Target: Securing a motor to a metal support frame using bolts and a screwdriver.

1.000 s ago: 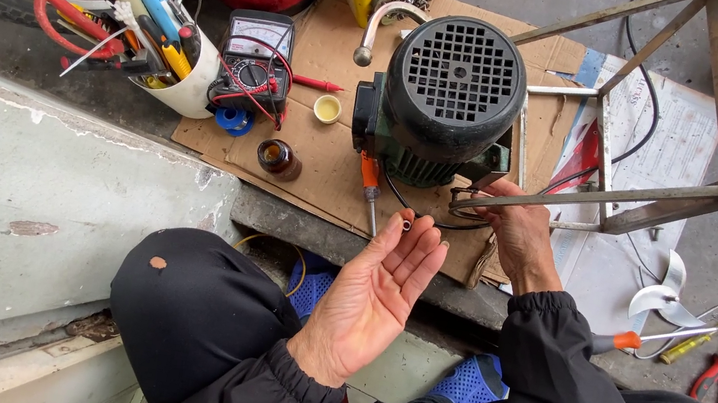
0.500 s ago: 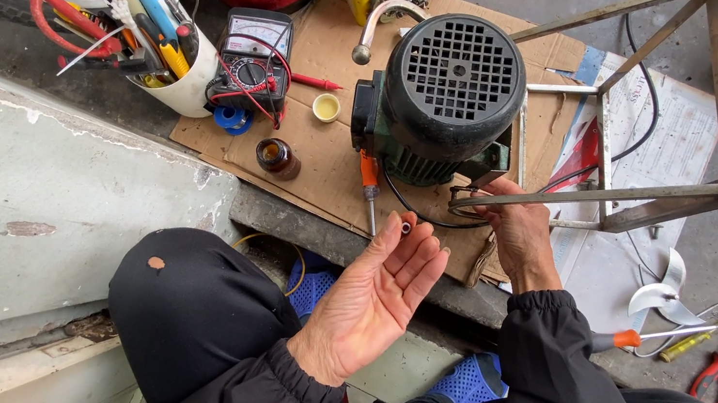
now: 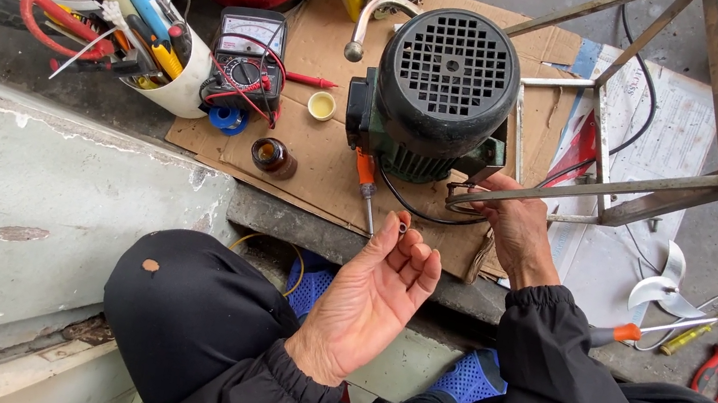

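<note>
Brown cardboard point(image 3: 328, 152) lies flat on rough grey concrete before us, bearing a ribbed black-and-green electric motor point(image 3: 436, 97), a multimeter point(image 3: 246, 59) with red leads, a small brown glass jar point(image 3: 273, 157) and an orange-handled screwdriver point(image 3: 365, 188). Our left hand point(image 3: 372, 297) is palm-up, its fingertips pinching 1 small ring-like part point(image 3: 402, 226) just below the motor; what the part is, we cannot make out. Our right hand point(image 3: 517, 225) closes around thin black wires point(image 3: 436, 213) at the motor's base, its fingertips hidden behind an angled metal frame point(image 3: 677, 184).
</note>
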